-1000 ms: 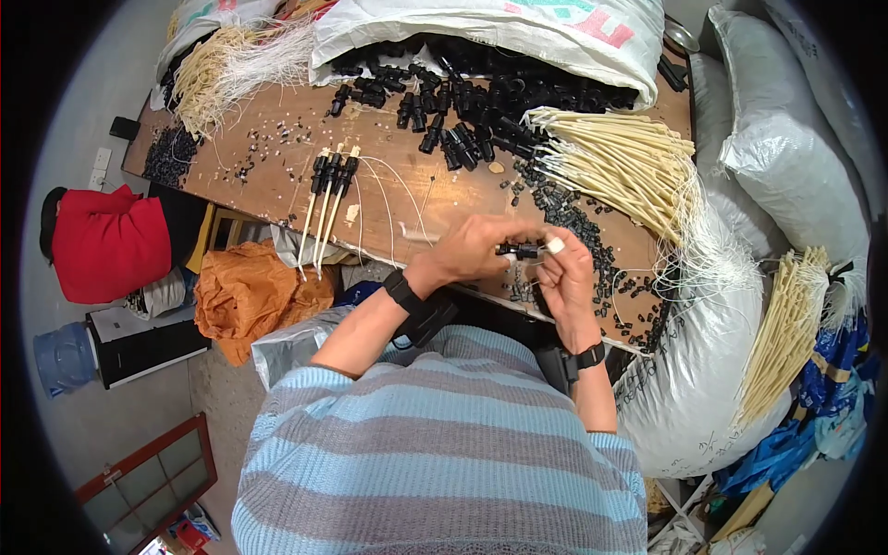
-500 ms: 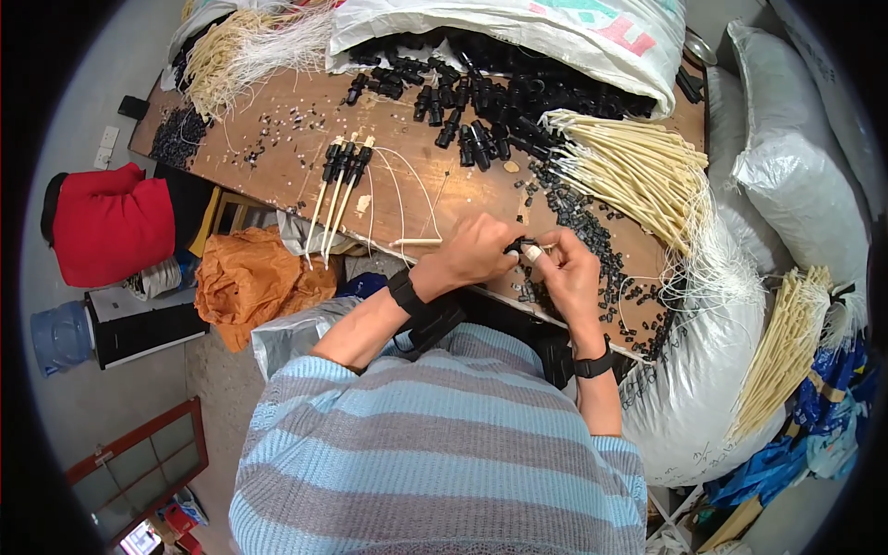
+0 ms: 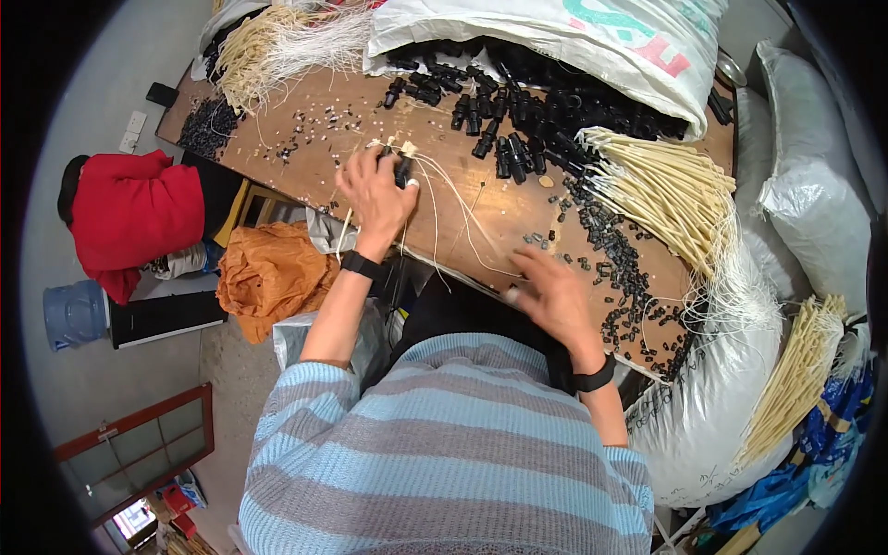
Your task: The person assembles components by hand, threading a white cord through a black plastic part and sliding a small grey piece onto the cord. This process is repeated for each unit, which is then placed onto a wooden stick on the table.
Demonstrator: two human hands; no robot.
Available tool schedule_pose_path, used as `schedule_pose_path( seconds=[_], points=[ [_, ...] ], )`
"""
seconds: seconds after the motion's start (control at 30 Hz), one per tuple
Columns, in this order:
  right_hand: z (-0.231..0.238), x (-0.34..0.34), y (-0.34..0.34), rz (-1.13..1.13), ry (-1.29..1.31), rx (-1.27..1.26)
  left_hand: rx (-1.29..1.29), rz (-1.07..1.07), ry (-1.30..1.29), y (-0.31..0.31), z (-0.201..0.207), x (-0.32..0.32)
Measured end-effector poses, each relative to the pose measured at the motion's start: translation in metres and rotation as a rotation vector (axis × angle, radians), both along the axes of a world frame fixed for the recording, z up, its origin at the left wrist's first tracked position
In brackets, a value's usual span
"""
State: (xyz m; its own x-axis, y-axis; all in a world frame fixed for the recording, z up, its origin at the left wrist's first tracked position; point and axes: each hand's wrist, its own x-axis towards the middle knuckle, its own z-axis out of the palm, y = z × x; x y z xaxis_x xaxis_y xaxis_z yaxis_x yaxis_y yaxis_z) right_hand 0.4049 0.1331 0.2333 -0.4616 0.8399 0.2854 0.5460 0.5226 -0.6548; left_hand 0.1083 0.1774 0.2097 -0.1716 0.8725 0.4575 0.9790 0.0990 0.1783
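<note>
My left hand (image 3: 377, 202) reaches over the row of black plastic fittings on the wooden table (image 3: 439, 203). Its thumb and fingers are closed around one black fitting (image 3: 403, 172), which has a cream end and thin white cords. The other fittings of that row are mostly covered by the hand; a cream rod (image 3: 346, 229) shows below it. My right hand (image 3: 555, 301) is above the table's near edge, slightly blurred, with thumb and fingers apart. A thin white cord (image 3: 467, 211) runs from the row toward its fingertips.
Small black parts (image 3: 615, 245) are strewn right of centre. Behind them lie a bundle of cream rods (image 3: 666, 190) and a white sack (image 3: 546, 42) spilling black fittings (image 3: 518, 153). Another rod bundle (image 3: 254, 65) lies far left. Stuffed sacks (image 3: 814, 176) stand on the right.
My hands, together over a small black part before, are now apart. The left has moved left onto the row of fittings; the right has opened near the edge. The view has shifted slightly.
</note>
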Motion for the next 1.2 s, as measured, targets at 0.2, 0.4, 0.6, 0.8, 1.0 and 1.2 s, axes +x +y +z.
schedule_pose_path(
  seconds=[0.2,0.4,0.6,0.8,1.0,1.2],
  points=[
    [-0.013,0.057,0.038,-0.45,-0.081,0.004,0.066,-0.56,-0.315,0.027,0.021,0.058],
    [-0.013,0.13,0.065,-0.765,-0.583,0.131,-0.04,-0.705,-0.311,0.07,-0.012,0.073],
    [-0.012,0.126,0.05,-0.682,-0.594,0.066,-0.163,-0.713,-0.263,0.06,-0.004,0.082],
    [0.022,0.094,0.039,-0.203,-0.302,0.255,-0.188,-0.687,-0.207,0.037,0.01,0.095],
    [0.015,0.073,0.012,-0.237,0.016,0.033,-0.453,-0.647,-1.039,0.026,0.0,0.095],
    [0.023,0.071,0.002,-0.181,-0.011,-0.052,-0.354,-0.894,-0.63,0.027,0.006,0.088]
  ],
)
